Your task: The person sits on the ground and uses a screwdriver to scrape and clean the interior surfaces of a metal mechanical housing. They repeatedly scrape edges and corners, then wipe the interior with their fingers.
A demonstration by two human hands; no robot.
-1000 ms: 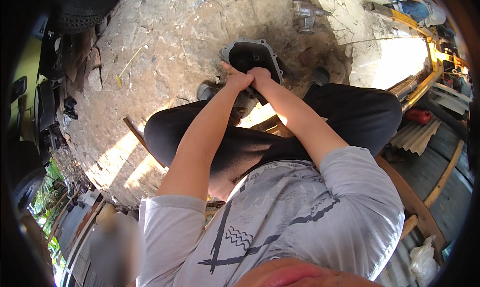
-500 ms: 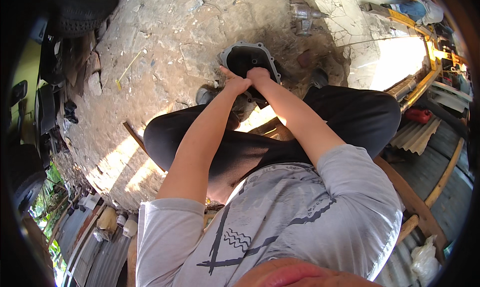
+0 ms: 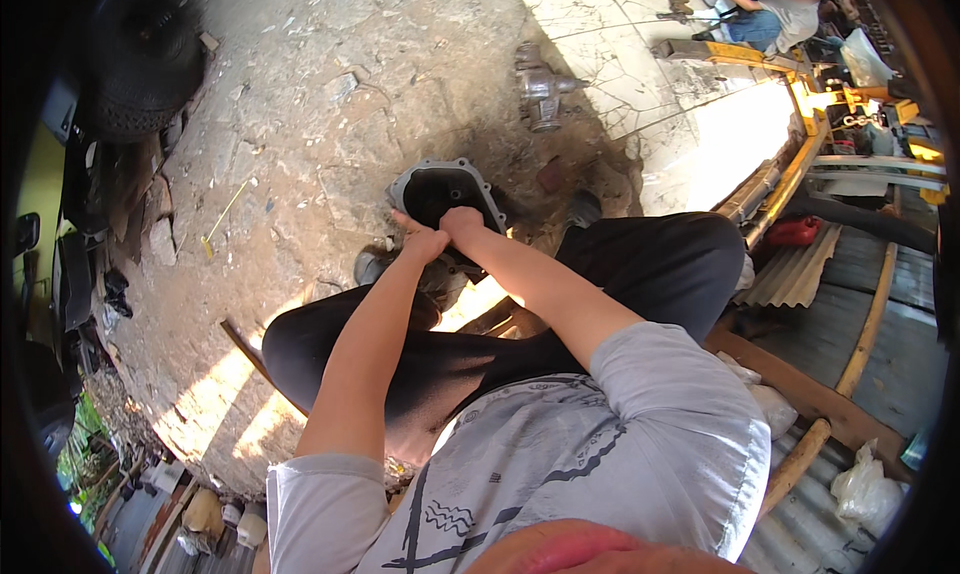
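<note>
A grey metal housing (image 3: 437, 165) with a dark hollow inside and bolt holes round its rim lies on the ground between my legs. My left hand (image 3: 425, 242) is closed at the housing's near left edge, one finger stretched along the rim. Beside it, my right hand (image 3: 462, 225) is curled into a fist over the hollow. What the right fingers hold, if anything, is hidden. The two hands are close together, and the near part of the housing is covered by them.
A metal casting with branching stubs (image 3: 541, 87) rests on the ground beyond the housing. Tyres (image 3: 140, 69) stand at the far left. A yellow metal frame (image 3: 790, 174) runs along the right, with a person (image 3: 790, 19) behind it. Corrugated sheets (image 3: 795, 269) lie at right.
The view has shifted, so the housing, hands and casting appear lower and further left. My hands keep nearly the same pose on the housing. More of the person at far right shows.
</note>
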